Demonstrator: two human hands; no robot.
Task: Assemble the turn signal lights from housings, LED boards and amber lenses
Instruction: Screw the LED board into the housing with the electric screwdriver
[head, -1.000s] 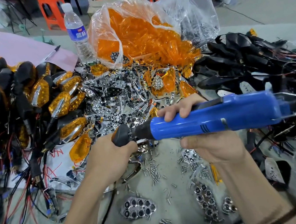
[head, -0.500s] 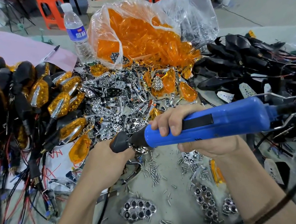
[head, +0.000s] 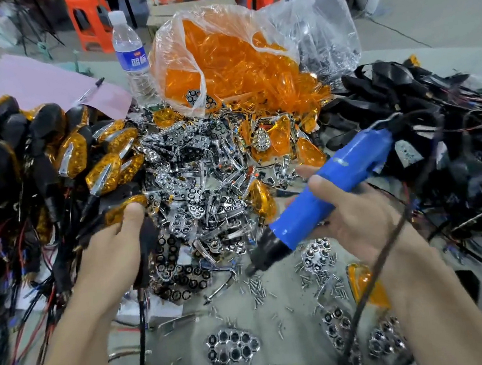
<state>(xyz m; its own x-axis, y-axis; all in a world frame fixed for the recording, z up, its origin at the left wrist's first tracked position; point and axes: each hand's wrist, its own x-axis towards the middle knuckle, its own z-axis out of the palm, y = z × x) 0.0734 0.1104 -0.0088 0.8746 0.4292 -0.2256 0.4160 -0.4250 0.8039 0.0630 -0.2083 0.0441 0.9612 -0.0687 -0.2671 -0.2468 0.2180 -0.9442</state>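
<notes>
My right hand point(head: 353, 215) grips a blue electric screwdriver point(head: 324, 194), tilted with its black tip point(head: 260, 262) down over loose screws point(head: 259, 287). My left hand point(head: 116, 252) holds an assembled turn signal point(head: 127, 212) with an amber lens and a black housing, its wire trailing down toward me. The signal is at the edge of the finished pile point(head: 53, 160) on the left. Chrome reflector boards point(head: 198, 186) fill the middle. A clear bag of amber lenses point(head: 221, 62) stands behind them. Black housings with wires point(head: 423, 121) are heaped on the right.
A water bottle point(head: 129, 54) and a pink sheet point(head: 45, 84) with a pen lie at the back left. Several honeycomb reflectors point(head: 233, 346) and one amber lens point(head: 363, 285) lie on the grey table near me. Orange stools point(head: 89, 20) stand behind the table.
The screwdriver tip has come off the signal and swung right and down. My left hand has carried the signal left and away toward the finished pile.
</notes>
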